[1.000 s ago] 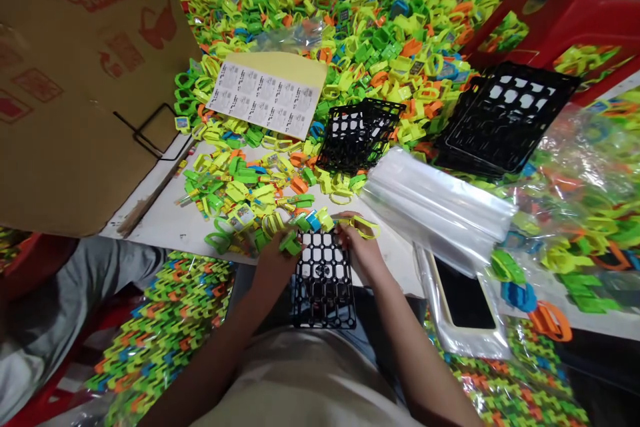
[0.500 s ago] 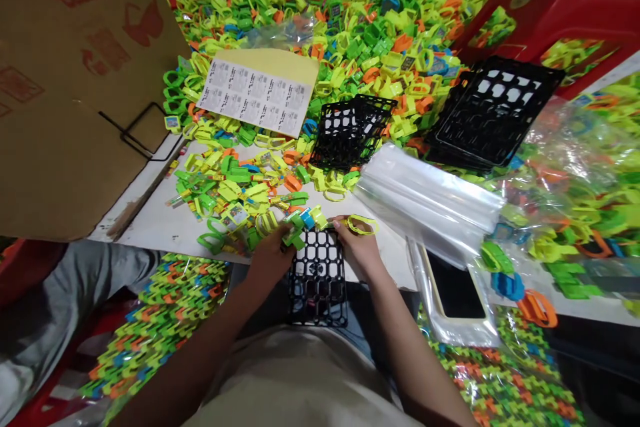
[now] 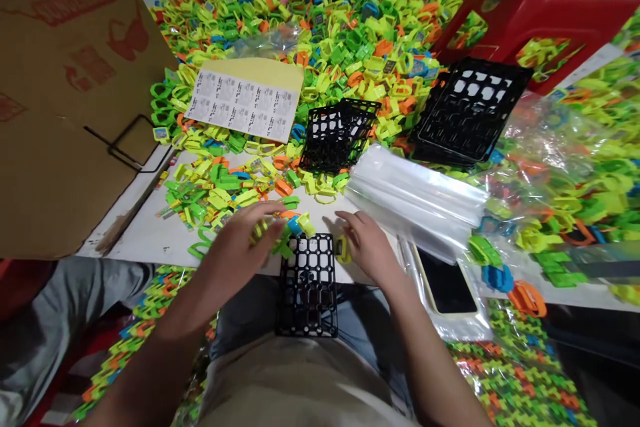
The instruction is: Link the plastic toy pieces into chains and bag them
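Note:
A black plastic grid tray (image 3: 307, 287) lies in front of me, its far part on the white tabletop and its near part over my lap. Along its far edge sit several coloured toy watches, among them a blue one (image 3: 295, 225) and a yellow one (image 3: 306, 223). My left hand (image 3: 240, 240) hovers at the tray's far left corner, fingers stretched out, partly covering the loose toy watches there. My right hand (image 3: 367, 240) is to the right of the tray with fingers apart and slightly bent. Close by its fingertips, a yellow-green toy watch (image 3: 343, 250) lies on the tabletop.
Behind is a large heap of toy watches (image 3: 350, 20), with a label sheet (image 3: 245, 103) on it. Black grid trays (image 3: 475, 107) are stacked at right. Clear plastic bags (image 3: 415, 193) and a phone (image 3: 447, 283) lie nearer. A cardboard box (image 3: 65, 147) stands left.
My right hand has let go of the yellow-green toy watch, now lying beside the tray. My left hand has moved off the toys at the tray's corner, its fingers straightened. The view has shifted slightly.

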Action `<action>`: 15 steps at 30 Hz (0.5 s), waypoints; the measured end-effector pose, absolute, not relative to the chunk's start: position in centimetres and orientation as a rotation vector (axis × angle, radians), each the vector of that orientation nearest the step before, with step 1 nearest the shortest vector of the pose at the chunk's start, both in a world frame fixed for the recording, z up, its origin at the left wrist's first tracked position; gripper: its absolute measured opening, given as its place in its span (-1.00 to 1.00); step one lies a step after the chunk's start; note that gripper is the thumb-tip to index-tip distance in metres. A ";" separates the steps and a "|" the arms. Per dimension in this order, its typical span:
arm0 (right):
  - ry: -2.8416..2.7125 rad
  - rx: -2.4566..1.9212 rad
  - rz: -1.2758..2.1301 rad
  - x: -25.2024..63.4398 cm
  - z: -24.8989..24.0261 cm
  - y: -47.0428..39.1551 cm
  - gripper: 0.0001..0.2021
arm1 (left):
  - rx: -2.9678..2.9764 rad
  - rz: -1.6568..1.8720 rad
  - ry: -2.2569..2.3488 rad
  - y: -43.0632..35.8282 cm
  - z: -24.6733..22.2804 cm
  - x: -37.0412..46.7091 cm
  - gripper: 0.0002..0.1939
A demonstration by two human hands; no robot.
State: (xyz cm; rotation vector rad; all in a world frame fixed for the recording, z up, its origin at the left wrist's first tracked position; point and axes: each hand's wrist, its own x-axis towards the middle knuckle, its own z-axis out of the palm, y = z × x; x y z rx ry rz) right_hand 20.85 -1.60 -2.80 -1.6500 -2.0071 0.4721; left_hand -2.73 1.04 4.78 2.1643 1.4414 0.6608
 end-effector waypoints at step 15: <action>-1.713 -1.511 0.652 16.1 -4.5 -1.7 -0.88 | 2.365 0.307 1.469 2.4 2.3 1.8 -0.64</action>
